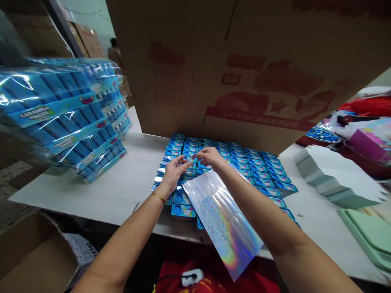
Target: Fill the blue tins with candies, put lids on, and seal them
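Observation:
Rows of small blue boxes (265,182) stand packed together on the white table. Over their left part is my left hand (175,171), thumb and fingers nearly pinched; whatever is between them is too small to make out. Close to its right, my right hand (209,158) has its fingertips drawn together, and any small thing there is also unclear. A shiny holographic sheet (224,219) lies slanted over the boxes beneath my right forearm and hangs past the table's front edge.
A large cardboard box (214,81) rises behind the blue boxes. Wrapped blue packs (70,118) are stacked at left, above an open carton (36,256). Folded white card (342,175) and a green tray (366,236) sit at right. A person (114,53) is far back.

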The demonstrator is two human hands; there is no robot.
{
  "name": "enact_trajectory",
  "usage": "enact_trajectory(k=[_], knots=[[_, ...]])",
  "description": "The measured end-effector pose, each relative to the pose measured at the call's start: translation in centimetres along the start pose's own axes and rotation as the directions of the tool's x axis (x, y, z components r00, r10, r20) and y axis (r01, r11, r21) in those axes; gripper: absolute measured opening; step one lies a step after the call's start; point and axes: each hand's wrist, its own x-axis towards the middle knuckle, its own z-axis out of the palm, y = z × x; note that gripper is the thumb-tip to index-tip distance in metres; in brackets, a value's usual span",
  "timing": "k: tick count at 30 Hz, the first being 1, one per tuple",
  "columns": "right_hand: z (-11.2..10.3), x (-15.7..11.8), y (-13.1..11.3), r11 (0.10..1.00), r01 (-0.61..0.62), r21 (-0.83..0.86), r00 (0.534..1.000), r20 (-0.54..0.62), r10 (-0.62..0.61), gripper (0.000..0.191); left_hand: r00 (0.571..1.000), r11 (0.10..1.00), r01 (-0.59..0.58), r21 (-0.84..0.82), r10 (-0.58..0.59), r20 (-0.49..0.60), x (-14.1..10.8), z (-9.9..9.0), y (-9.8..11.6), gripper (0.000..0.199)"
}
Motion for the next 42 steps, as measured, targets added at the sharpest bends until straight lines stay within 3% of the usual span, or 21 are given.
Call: enact_trajectory(k=[4,9,16,23,31,38,40,42], knots=[[2.3,1.1,-0.1,0.999,-0.029,0.04,1.0,-0.007,0.029,0.011,0.998,0.999,0.03,-0.041,-0.032,-0.048,0.3,-2.4,0.9,0.046],[4.2,1.9,-0.3,0.996,-0.065,0.06,0.998,-0.001,0.065,0.014,0.996,0.997,0.018,-0.071,-0.024,-0.088,0.8,-4.6,1.5,0.055],[6.3,3.1,-0.4,0.995,-0.087,0.041,0.996,0.01,0.087,0.014,0.972,0.994,-0.057,0.097,0.077,-0.222,3.7,-7.0,1.2,0.04],[9.7,7.5,0.3,0.956,-0.013,-0.294,0.984,-0.173,-0.04,0.019,0.945,0.942,-0.027,0.334,0.133,-0.298,8.7,-9.9,1.8,0.04],[10.2,9.0,0.1,0.853,-0.08,-0.516,0.983,-0.185,-0.02,0.018,0.936,0.925,0.038,0.378,0.099,-0.338,12.4,-10.8,-0.1,0.04],[10.7,9.2,0.8,0.764,-0.071,-0.641,0.987,-0.157,-0.04,0.023,0.934,0.912,0.093,0.399,0.058,-0.352,13.3,-11.1,-2.1,0.045],[10.7,8.8,1.1,0.718,-0.039,-0.695,0.983,-0.158,-0.099,0.025,0.931,0.902,0.098,0.422,0.067,-0.36,13.2,-10.9,-2.6,0.045],[10.5,8.2,1.4,0.634,0.085,-0.768,0.972,-0.077,-0.223,0.025,0.925,0.882,0.1,0.46,0.088,-0.37,13.0,-10.8,-3.0,0.043]])
